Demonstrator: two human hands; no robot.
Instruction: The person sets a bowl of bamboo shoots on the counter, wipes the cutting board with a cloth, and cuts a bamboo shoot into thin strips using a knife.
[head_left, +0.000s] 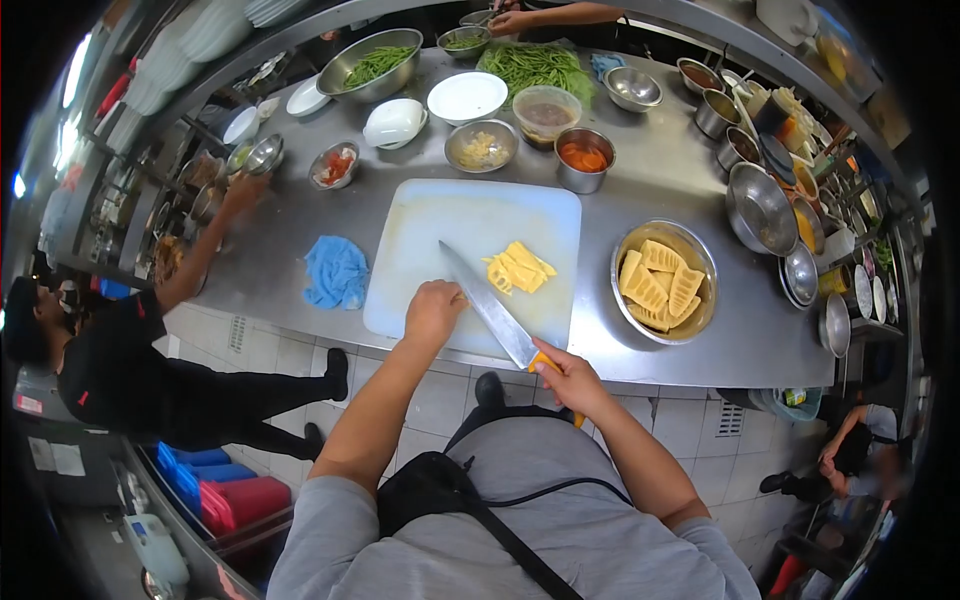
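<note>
A white cutting board [420,230] lies on the steel table. On its right half sits a small pile of yellow slices [518,268]. My right hand [572,380] grips the orange handle of a large knife [492,308], whose blade slants up and left over the board, left of the slices. Beside the blade, at the board's lower edge, is my left hand [436,312], fingers curled together; whether anything is between them I cannot make out. A steel bowl [708,262] with large yellow ridged pieces [660,285] stands right of the board.
A blue cloth [336,272] lies left of the board. Behind it stand a bowl of red pieces [334,166], a bowl of pale pieces [481,146] and a pot of orange pieces [583,160]. A co-worker [110,350] reaches over the table's left end; another person [860,450] sits at right.
</note>
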